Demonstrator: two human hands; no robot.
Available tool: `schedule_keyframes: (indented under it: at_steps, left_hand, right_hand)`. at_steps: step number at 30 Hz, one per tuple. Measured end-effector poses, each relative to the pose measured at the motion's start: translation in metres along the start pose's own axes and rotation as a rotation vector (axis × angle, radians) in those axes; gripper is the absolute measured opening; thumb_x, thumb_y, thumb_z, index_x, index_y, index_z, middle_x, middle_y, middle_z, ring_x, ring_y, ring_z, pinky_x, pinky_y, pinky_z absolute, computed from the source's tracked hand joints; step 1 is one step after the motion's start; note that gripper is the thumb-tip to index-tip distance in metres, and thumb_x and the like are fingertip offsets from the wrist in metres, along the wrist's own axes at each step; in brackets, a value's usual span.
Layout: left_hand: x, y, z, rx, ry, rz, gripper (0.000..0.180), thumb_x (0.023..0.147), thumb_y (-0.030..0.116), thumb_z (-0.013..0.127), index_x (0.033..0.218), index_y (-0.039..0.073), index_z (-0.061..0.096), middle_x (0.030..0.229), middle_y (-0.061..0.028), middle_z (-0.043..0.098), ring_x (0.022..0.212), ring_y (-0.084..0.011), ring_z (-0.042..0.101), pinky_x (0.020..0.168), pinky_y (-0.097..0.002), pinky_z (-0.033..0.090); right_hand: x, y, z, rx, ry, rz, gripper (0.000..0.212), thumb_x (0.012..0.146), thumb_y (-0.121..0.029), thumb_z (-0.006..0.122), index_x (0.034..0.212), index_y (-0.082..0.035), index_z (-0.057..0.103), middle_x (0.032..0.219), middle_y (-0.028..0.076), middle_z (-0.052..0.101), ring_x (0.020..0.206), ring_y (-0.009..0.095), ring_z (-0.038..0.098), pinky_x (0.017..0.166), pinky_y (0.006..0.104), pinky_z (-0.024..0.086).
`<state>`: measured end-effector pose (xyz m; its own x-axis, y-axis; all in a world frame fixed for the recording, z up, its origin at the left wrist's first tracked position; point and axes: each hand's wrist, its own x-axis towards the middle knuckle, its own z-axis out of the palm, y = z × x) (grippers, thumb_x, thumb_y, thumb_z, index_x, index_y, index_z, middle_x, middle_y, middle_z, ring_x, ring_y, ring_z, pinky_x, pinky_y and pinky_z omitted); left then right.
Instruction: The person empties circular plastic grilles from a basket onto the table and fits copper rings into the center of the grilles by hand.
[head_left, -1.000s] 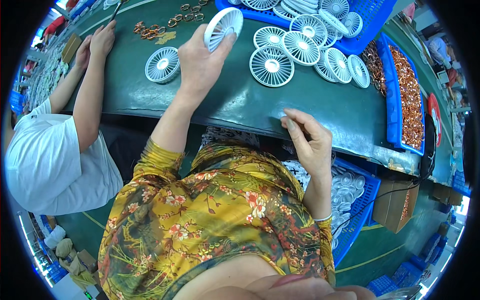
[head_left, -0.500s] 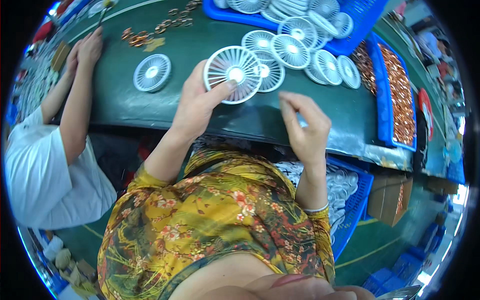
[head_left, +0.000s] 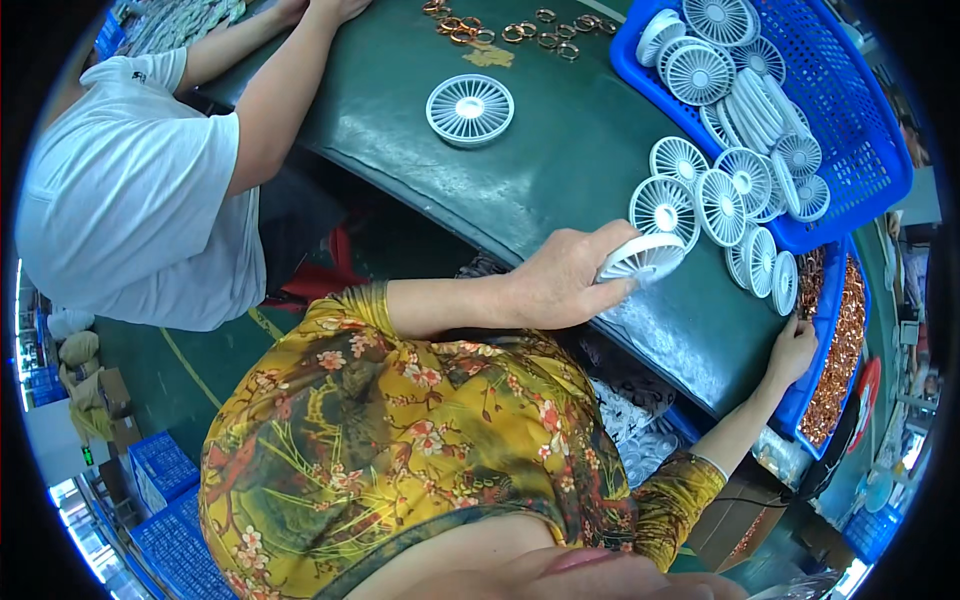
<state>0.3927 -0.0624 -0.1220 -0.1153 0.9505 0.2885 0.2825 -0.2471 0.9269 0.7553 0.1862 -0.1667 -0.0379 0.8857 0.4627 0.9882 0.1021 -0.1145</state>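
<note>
My left hand (head_left: 565,280) grips a white round fan grille (head_left: 645,258) by its edge, tilted, over the front edge of the green table (head_left: 380,130). Far to the right, my right hand (head_left: 792,352) reaches to loose copper-coloured pieces (head_left: 808,275) beside a blue bin (head_left: 822,345). Its fingertips are close together there, and whatever they hold is too small to make out. Just beyond my left hand several more grilles (head_left: 722,207) lie overlapping. Another grille (head_left: 470,110) rests flat by itself, further left.
A blue perforated basket (head_left: 865,185) with many grilles stands at the back right. Small copper pieces (head_left: 848,345) fill the bin. Copper-coloured rings (head_left: 460,30) lie scattered at the far side. To my left a co-worker in a white shirt (head_left: 140,200) leans on the table.
My view has turned to the right. My left hand still holds a grille, now tilted more edge-on. My right hand has moved away from it to the copper pieces by the bin.
</note>
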Motion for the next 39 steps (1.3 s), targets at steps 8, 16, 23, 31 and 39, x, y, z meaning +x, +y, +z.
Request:
schedule_keyframes:
  at_steps: [8, 16, 23, 31, 39]
  left_hand:
    - [0.012, -0.019, -0.030, 0.685, 0.129, 0.342, 0.045, 0.073, 0.015, 0.072, 0.114, 0.006, 0.056, 0.117, -0.0165, 0.057, 0.114, -0.0350, 0.052, 0.095, -0.0432, 0.042]
    - [0.012, -0.035, -0.129, 1.073, 0.320, 0.247, 0.070, 0.069, 0.039, 0.077, 0.124, 0.005, 0.052, 0.131, -0.0211, 0.049, 0.128, -0.0406, 0.040, 0.106, -0.0481, 0.032]
    - [0.022, -0.045, -0.146, 0.817, 0.616, -0.080, 0.029, 0.085, 0.023, 0.065, 0.108, 0.004, 0.061, 0.087, -0.0135, 0.068, 0.078, -0.0260, 0.067, 0.069, -0.0354, 0.052]
    - [0.013, 0.010, -0.054, -0.423, 0.278, -0.104, 0.034, 0.093, 0.024, 0.059, 0.112, -0.004, 0.052, 0.096, -0.0074, 0.064, 0.084, -0.0091, 0.060, 0.075, -0.0248, 0.050]
    - [0.010, 0.006, -0.027, -0.438, 0.090, -0.161, 0.027, 0.100, 0.027, 0.045, 0.106, 0.001, 0.051, 0.091, -0.0013, 0.056, 0.082, -0.0046, 0.050, 0.072, -0.0212, 0.044]
  right_hand:
    - [-0.007, 0.000, -0.006, 0.137, 0.128, 0.072, 0.034, 0.092, -0.036, 0.055, 0.092, -0.003, 0.064, 0.085, 0.018, 0.066, 0.078, 0.036, 0.063, 0.070, 0.0430, 0.048]
    - [-0.008, 0.006, -0.016, -0.041, 0.069, 0.240, 0.042, 0.093, -0.039, 0.050, 0.096, -0.001, 0.067, 0.088, 0.019, 0.068, 0.083, 0.038, 0.064, 0.073, 0.0448, 0.049]
    - [-0.022, -0.028, -0.037, -0.167, 0.154, 0.164, 0.039, 0.092, -0.037, 0.053, 0.111, -0.004, 0.063, 0.103, 0.017, 0.065, 0.092, 0.036, 0.062, 0.078, 0.0445, 0.048]
    - [-0.115, -0.205, -0.105, 0.899, 0.108, -0.648, 0.033, 0.070, 0.000, 0.075, 0.101, -0.003, 0.065, 0.095, 0.011, 0.064, 0.078, 0.024, 0.060, 0.068, 0.0326, 0.050]
    - [-0.113, -0.257, -0.098, 0.933, 0.173, -0.845, 0.022, 0.069, -0.006, 0.074, 0.087, -0.005, 0.061, 0.084, 0.006, 0.060, 0.069, 0.022, 0.056, 0.059, 0.0334, 0.046]
